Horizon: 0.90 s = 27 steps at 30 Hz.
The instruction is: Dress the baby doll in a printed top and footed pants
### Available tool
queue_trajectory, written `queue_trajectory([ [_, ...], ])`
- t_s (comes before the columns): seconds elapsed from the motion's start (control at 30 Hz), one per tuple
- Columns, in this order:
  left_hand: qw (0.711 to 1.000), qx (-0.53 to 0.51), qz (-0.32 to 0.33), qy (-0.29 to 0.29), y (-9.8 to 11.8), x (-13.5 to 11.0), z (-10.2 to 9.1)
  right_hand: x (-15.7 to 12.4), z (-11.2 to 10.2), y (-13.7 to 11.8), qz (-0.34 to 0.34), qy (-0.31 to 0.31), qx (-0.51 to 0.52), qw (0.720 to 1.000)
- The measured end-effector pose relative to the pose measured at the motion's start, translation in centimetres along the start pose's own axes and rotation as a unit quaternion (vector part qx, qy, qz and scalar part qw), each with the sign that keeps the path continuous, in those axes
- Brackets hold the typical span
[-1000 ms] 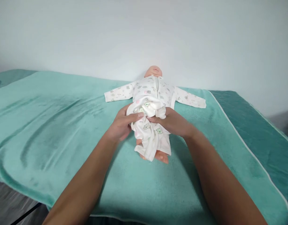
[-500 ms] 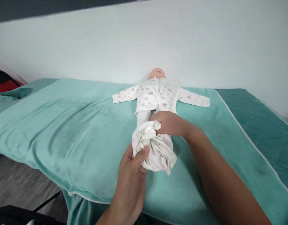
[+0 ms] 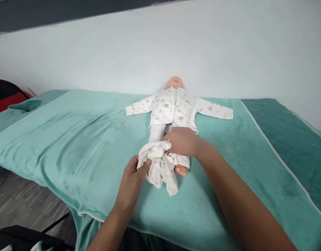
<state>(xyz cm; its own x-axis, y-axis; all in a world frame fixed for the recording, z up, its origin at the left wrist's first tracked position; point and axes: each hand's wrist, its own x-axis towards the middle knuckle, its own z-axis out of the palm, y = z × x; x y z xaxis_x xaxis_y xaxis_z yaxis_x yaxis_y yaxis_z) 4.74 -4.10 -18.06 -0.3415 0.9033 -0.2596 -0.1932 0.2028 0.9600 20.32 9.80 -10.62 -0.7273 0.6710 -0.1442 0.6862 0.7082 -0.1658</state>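
A baby doll (image 3: 174, 83) lies on its back on a teal blanket (image 3: 79, 139), head toward the wall, in a white printed top (image 3: 173, 108) with the sleeves spread out. White printed trousers (image 3: 160, 165) are bunched low around its legs, and one bare foot (image 3: 181, 170) shows. My left hand (image 3: 131, 179) pinches the bunched trousers at their left side. My right hand (image 3: 182, 141) grips the same bunch from the right, over the doll's thighs.
The blanket covers a table whose front edge runs along the bottom left. A darker teal cloth (image 3: 286, 136) lies to the right. A white wall (image 3: 160, 45) stands close behind. At the far left sits a red and black object (image 3: 6, 101).
The bunched trousers have come down from the doll's waist to its lower legs, uncovering white-clad thighs. My left hand dropped toward me with the cloth. The view tilted up.
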Motion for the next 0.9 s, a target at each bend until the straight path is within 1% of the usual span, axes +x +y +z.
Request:
queue_trajectory([
  [0.13,0.997,0.069,-0.005,-0.036,0.5,1.4,-0.6,0.1,0.2,0.1,0.002,0.010,0.008,1.000],
  [0.23,0.996,0.068,0.015,-0.049,0.3,1.9,-0.4,0.1,0.2,0.7,-0.002,0.015,0.052,0.999],
  [0.3,0.997,0.055,0.047,-0.037,0.0,2.2,0.0,0.0,0.1,1.2,-0.014,0.019,0.106,0.994],
  [0.37,0.995,0.049,0.089,-0.001,-0.4,2.7,0.4,-0.1,0.0,1.6,-0.031,0.025,0.156,0.987],
  [0.43,0.991,0.049,0.124,0.026,-0.5,3.3,0.8,-0.1,-0.1,1.8,-0.035,0.028,0.185,0.982],
  [0.47,0.989,0.049,0.138,0.031,-0.5,3.7,1.0,-0.1,-0.1,1.8,-0.032,0.029,0.192,0.980],
  [0.57,0.982,0.067,0.173,0.027,0.2,5.6,1.3,0.1,0.0,1.5,-0.009,0.033,0.194,0.980],
  [0.67,0.973,0.114,0.198,0.026,1.5,8.1,1.4,0.3,0.1,1.3,0.019,0.041,0.179,0.983],
  [0.73,0.965,0.144,0.219,0.012,2.2,9.9,1.5,0.4,0.1,1.3,0.031,0.044,0.178,0.983],
  [0.83,0.951,0.167,0.260,-0.006,2.9,12.5,1.8,0.2,0.0,1.4,0.022,0.044,0.199,0.979],
  [0.9,0.941,0.181,0.287,-0.006,3.1,13.9,2.1,0.1,-0.1,1.5,0.013,0.036,0.214,0.976],
])
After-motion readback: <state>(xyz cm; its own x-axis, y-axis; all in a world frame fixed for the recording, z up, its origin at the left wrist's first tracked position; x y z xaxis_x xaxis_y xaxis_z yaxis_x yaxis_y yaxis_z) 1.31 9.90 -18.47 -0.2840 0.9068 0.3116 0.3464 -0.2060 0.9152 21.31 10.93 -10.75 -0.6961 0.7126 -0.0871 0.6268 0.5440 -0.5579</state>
